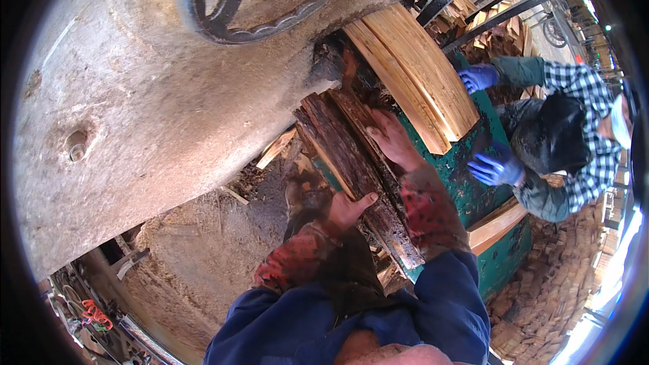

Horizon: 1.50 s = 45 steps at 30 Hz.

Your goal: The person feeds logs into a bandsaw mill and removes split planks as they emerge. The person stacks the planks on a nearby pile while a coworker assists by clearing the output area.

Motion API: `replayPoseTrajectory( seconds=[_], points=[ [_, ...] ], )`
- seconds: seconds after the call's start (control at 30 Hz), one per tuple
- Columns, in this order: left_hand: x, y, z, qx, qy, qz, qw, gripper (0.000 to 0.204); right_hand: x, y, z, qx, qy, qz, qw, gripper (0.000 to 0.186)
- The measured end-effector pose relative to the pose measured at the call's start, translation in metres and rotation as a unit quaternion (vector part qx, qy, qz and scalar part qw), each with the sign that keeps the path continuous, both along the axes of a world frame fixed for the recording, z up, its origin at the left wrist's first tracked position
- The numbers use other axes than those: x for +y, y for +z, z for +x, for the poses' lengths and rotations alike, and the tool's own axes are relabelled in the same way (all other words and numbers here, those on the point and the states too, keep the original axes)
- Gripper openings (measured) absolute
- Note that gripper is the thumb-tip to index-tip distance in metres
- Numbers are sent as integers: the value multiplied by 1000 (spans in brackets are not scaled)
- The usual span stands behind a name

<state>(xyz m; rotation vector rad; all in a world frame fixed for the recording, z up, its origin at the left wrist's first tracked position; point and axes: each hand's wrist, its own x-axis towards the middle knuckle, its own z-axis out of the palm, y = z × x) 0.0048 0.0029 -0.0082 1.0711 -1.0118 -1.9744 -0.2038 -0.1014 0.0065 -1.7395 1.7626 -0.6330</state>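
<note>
Left hand (348, 211) grips bark slab (348, 162); right hand (392, 136) fingers half-open against second slab (357, 115). Both bark-covered; planks (426, 67) over worktop (466, 189) look sawn bare.

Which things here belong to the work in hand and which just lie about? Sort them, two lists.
In the work:
bark-covered wood, held by the left hand, the right hand against it
probably the green table and pale planks near the co-worker's gloved hand

Seemingly lying about:
piled wood pieces, lower right
orange item, lower left
spoked wheel, upper right
</note>
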Motion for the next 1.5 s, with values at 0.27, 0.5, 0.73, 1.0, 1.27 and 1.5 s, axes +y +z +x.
replayPoseTrajectory(
  seconds=[0.27, 0.5, 0.73, 1.0, 1.27, 1.5],
  points=[
    [4, -17, -3, 15, -18, 11, 1000, 48, 78, 21, 0, -57, 1, -36, 998, 59],
    [5, -11, -5, 36, 18, 16, 999, 51, 84, 24, 10, -3, 56, -84, 995, 57],
    [2, -3, -3, -44, -6, -4, 999, 41, 105, 37, 36, 97, -4, -77, 992, 59],
    [4, 3, -7, -65, 7, 2, 998, 36, 135, 37, 61, 130, -118, -83, 981, 52],
    [4, -5, -6, -48, 15, -38, 998, 39, 136, 38, 60, 119, -118, -96, 981, 51],
    [5, -5, -12, -11, 48, -28, 998, 40, 135, 38, 60, 129, -125, -97, 979, 48]
  ],
)
